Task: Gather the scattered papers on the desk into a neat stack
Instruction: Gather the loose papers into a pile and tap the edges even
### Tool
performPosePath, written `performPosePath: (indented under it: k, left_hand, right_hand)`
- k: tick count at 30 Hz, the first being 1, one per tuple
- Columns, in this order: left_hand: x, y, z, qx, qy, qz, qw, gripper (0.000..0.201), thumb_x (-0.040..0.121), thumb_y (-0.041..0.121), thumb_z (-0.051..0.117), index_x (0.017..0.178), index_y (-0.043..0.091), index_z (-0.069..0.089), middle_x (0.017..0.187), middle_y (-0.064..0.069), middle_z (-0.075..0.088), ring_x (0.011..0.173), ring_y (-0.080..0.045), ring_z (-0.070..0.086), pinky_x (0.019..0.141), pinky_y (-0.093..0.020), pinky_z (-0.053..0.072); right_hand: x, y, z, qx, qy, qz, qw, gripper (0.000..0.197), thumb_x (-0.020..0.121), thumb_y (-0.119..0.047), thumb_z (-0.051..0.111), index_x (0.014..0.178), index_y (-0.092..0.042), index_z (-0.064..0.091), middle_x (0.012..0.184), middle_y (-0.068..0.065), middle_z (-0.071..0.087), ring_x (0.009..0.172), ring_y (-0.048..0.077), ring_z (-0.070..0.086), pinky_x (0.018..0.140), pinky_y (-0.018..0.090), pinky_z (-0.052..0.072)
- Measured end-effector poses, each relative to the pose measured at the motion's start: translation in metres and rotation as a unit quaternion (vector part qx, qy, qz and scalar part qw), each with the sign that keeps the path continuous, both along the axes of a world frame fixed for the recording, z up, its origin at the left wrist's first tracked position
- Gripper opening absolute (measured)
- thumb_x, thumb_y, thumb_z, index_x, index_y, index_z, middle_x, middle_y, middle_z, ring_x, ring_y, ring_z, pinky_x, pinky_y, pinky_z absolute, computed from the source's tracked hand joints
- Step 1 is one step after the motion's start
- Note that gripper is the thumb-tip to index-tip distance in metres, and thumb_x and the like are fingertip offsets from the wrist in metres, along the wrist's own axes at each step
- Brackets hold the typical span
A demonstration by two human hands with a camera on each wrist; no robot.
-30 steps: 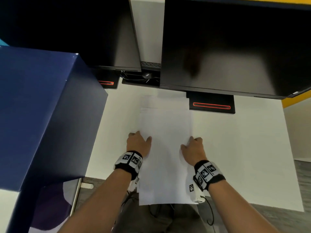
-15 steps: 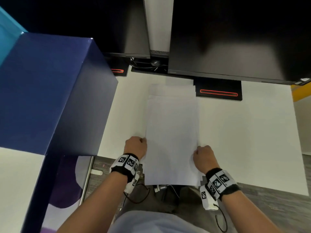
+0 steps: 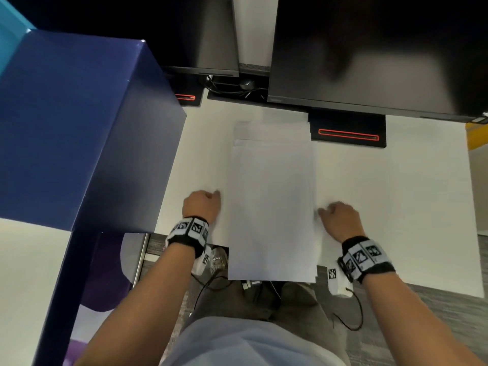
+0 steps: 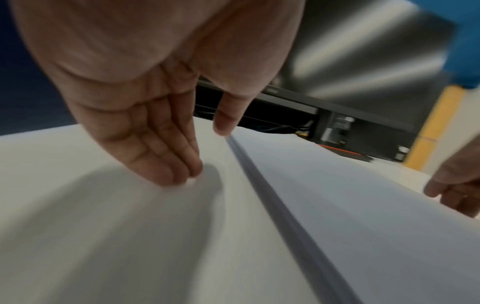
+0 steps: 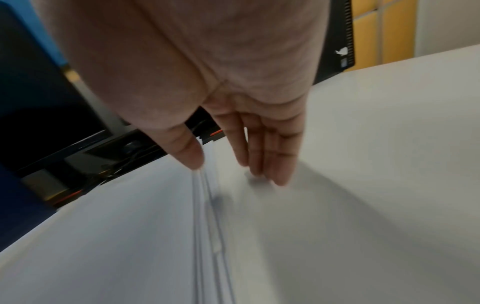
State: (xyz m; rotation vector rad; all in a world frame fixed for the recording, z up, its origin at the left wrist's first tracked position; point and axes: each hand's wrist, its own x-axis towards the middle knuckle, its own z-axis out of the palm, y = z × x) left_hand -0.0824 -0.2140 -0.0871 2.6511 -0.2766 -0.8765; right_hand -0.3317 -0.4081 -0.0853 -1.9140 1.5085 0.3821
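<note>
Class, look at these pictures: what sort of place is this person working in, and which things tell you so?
Most likely an office workstation. Two dark monitors stand on bases at the back of a white desk, a pile of white papers lies between the hands, and a blue partition closes off the left side.

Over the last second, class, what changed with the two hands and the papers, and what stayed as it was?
The left hand and right hand slid off the top of the papers outward to the long side edges, fingers straight on the desk. The pile looks squarer, though sheets at its far end remain offset. The monitors and blue box stayed put.
</note>
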Motion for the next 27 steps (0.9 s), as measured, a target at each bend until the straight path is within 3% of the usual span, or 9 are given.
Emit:
performPosePath:
  k: [2, 5, 7, 10, 14, 18, 22, 25, 27]
  left_hand:
    - [0.011, -0.014, -0.007, -0.023, -0.031, 0.049, 0.998, 0.051, 0.082, 0.062, 0.047, 0.084, 0.018, 0.075, 0.085, -0.001, 0.074, 0.086, -0.027, 0.068, 0.081, -0.031, 0.054]
    - [-0.004, -0.046, -0.025, -0.035, -0.054, 0.031, 0.997, 0.080, 0.072, 0.080, 0.047, 0.115, 0.016, 0.067, 0.113, -0.005, 0.067, 0.106, -0.027, 0.062, 0.094, -0.037, 0.051]
    - [-0.030, -0.071, -0.032, 0.005, -0.078, -0.018, 0.997, 0.103, 0.067, 0.085, 0.047, 0.134, 0.007, 0.050, 0.129, -0.012, 0.052, 0.121, -0.031, 0.048, 0.102, -0.043, 0.042]
    - [-0.058, -0.091, -0.031, 0.045, -0.047, 0.006, 0.998, 0.111, 0.063, 0.084, 0.053, 0.140, 0.006, 0.034, 0.134, -0.015, 0.041, 0.124, -0.033, 0.039, 0.098, -0.049, 0.039]
    - [-0.040, -0.093, -0.033, 0.010, 0.019, 0.072, 0.997, 0.104, 0.067, 0.064, 0.075, 0.141, 0.007, 0.030, 0.139, -0.017, 0.044, 0.128, -0.034, 0.044, 0.101, -0.048, 0.043]
    - [-0.013, -0.083, -0.028, -0.029, 0.092, 0.049, 0.994, 0.082, 0.070, 0.056, 0.079, 0.130, 0.006, 0.054, 0.130, -0.012, 0.062, 0.119, -0.032, 0.058, 0.091, -0.032, 0.047]
    - [-0.011, -0.071, -0.023, -0.106, 0.125, 0.014, 0.986, 0.062, 0.072, 0.045, 0.083, 0.120, 0.011, 0.064, 0.116, -0.006, 0.070, 0.103, -0.026, 0.066, 0.080, -0.025, 0.047]
    - [-0.013, -0.050, -0.021, -0.238, 0.283, 0.091, 0.924, 0.053, 0.076, 0.025, 0.084, 0.124, 0.011, 0.064, 0.117, -0.011, 0.072, 0.100, -0.028, 0.070, 0.090, -0.042, 0.055]
    - [-0.019, -0.038, -0.012, -0.277, 0.345, 0.105, 0.891, 0.048, 0.081, 0.018, 0.081, 0.125, 0.009, 0.063, 0.115, -0.015, 0.073, 0.100, -0.030, 0.072, 0.086, -0.047, 0.057]
  right_hand:
    - [0.014, -0.013, -0.008, -0.025, -0.028, -0.048, 0.998, 0.067, 0.089, -0.051, 0.055, 0.127, 0.004, 0.053, 0.129, 0.023, 0.053, 0.119, 0.036, 0.050, 0.099, 0.037, 0.041]
    - [0.046, -0.010, -0.023, -0.068, 0.031, -0.057, 0.996, 0.099, 0.077, -0.067, 0.060, 0.138, 0.007, 0.038, 0.137, 0.025, 0.038, 0.126, 0.040, 0.038, 0.109, 0.045, 0.033]
    - [0.072, 0.000, -0.027, -0.088, 0.068, -0.014, 0.994, 0.105, 0.076, -0.072, 0.057, 0.138, 0.010, 0.035, 0.136, 0.025, 0.037, 0.125, 0.040, 0.037, 0.110, 0.044, 0.029]
    - [0.104, 0.004, -0.029, -0.057, 0.056, -0.053, 0.995, 0.104, 0.072, -0.067, 0.067, 0.137, 0.006, 0.032, 0.136, 0.022, 0.038, 0.125, 0.036, 0.040, 0.104, 0.043, 0.038]
    - [0.104, -0.019, -0.036, 0.032, 0.002, -0.116, 0.993, 0.105, 0.064, -0.052, 0.084, 0.137, 0.003, 0.033, 0.137, 0.017, 0.048, 0.128, 0.033, 0.047, 0.103, 0.042, 0.044]
    - [0.083, -0.038, -0.043, 0.098, -0.104, -0.111, 0.983, 0.078, 0.052, -0.047, 0.089, 0.115, -0.010, 0.063, 0.114, 0.004, 0.069, 0.104, 0.026, 0.066, 0.089, 0.034, 0.055]
    - [0.064, -0.036, -0.043, 0.169, -0.248, -0.174, 0.938, 0.056, 0.054, -0.026, 0.092, 0.103, -0.013, 0.069, 0.103, 0.005, 0.074, 0.092, 0.024, 0.072, 0.086, 0.044, 0.059]
    - [0.044, -0.024, -0.035, 0.244, -0.312, -0.201, 0.896, 0.062, 0.063, -0.013, 0.090, 0.118, -0.006, 0.064, 0.111, 0.009, 0.073, 0.099, 0.026, 0.071, 0.090, 0.046, 0.057]
    - [0.030, -0.016, -0.027, 0.271, -0.337, -0.187, 0.882, 0.059, 0.066, -0.013, 0.088, 0.121, -0.008, 0.066, 0.113, 0.007, 0.074, 0.102, 0.025, 0.072, 0.092, 0.046, 0.056]
